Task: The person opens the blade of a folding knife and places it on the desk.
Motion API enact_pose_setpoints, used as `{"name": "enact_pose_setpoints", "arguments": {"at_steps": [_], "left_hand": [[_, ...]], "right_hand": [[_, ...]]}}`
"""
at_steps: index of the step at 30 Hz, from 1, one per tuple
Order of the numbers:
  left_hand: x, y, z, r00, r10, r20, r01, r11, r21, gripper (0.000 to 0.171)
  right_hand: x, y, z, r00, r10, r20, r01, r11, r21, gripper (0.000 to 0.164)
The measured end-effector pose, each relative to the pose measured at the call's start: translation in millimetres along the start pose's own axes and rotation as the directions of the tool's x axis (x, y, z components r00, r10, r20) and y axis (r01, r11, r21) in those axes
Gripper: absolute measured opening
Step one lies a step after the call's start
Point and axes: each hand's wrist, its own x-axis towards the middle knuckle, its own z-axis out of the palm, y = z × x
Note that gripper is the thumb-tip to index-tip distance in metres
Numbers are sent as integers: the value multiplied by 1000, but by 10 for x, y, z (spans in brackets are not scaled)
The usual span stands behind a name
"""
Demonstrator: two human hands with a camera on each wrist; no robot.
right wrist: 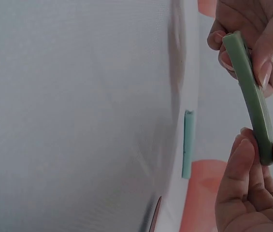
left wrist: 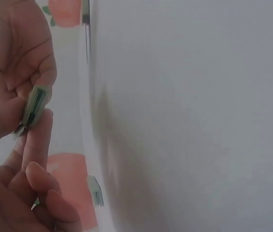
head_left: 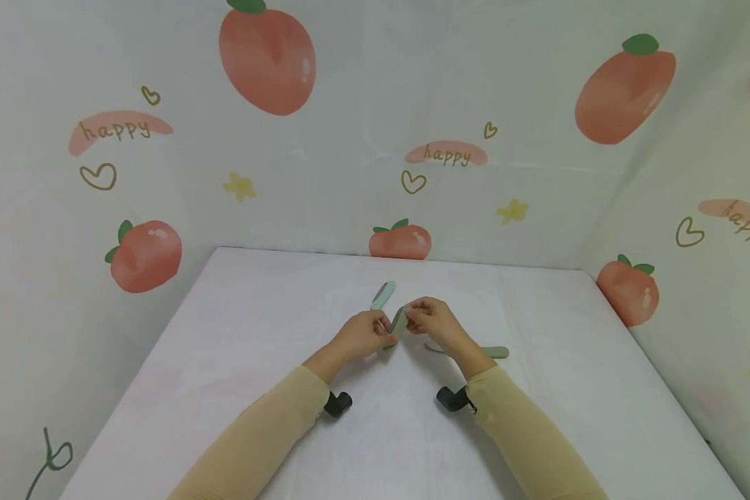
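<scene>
Both hands hold a green folding knife [head_left: 399, 323] upright at a slant over the white table. My left hand [head_left: 362, 335] grips its lower end, thumb along the side in the right wrist view. Thumb and fingertips of my right hand [head_left: 436, 321] pinch the upper end. In the left wrist view the slotted edge of the folding knife [left wrist: 35, 107] faces the camera; the right wrist view shows the smooth back of its handle [right wrist: 252, 96]. Behind the left hand lies a mint-green folded knife [head_left: 383, 295]. An unfolded knife with a green handle [head_left: 496, 352] lies partly hidden under the right forearm.
The white table [head_left: 256, 305] meets a printed cloth backdrop [head_left: 350, 139] at the back and sides. Black wrist cameras hang inside both cuffs, the left camera [head_left: 339, 404] and the right camera [head_left: 453, 398], above the tabletop.
</scene>
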Motion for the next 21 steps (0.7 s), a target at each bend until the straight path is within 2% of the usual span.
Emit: {"name": "enact_pose_setpoints", "arguments": {"at_steps": [5, 9, 12, 17, 21], "left_hand": [[12, 13, -8, 998, 47, 50, -50, 997, 62, 23], [21, -2, -15, 993, 79, 88, -86, 993, 79, 25], [18, -8, -34, 992, 93, 90, -97, 994, 52, 26], [16, -8, -62, 991, 111, 69, -111, 994, -8, 29], [23, -14, -72, 991, 121, 63, -120, 993, -16, 29]], "right_hand": [[-21, -25, 18, 999, 1, 52, -2, 1000, 13, 26], [-51, -34, 10, 994, -48, 94, 47, 999, 13, 25], [-72, -54, 7, 990, -70, 125, 68, 997, 24, 25], [-53, -58, 20, 987, -22, 160, 23, 1000, -3, 27], [-31, -52, 28, 985, -13, 174, 17, 1000, -21, 28]]}}
